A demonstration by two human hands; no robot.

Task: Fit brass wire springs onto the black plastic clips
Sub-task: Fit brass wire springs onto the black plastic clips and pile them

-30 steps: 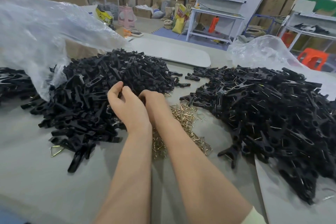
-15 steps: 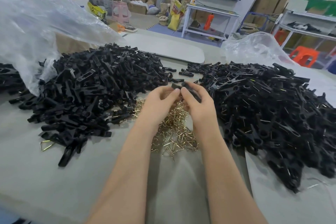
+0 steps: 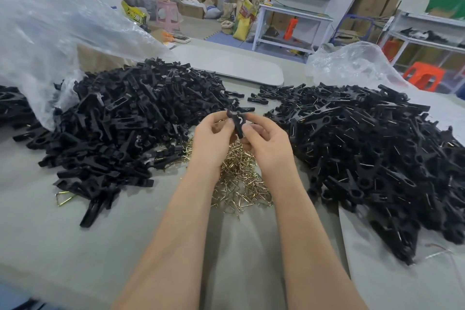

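While the 2 hands met above the table (image 3: 75, 246), the left hand (image 3: 212, 141) and right hand (image 3: 268, 145) both pinched 1 black clip (image 3: 236, 122) at their fingertips (it stood nearly upright). Loose brass springs (image 3: 239, 181) lay directly beneath the hands, with a clip heap (image 3: 130, 123) left of them and another heap (image 3: 364, 148) to their right.

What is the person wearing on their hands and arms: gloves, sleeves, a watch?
Nothing shows. The left hand and right hand are bare, with no gloves, rings or watch. The left forearm and right forearm are uncovered to the frame's edge.
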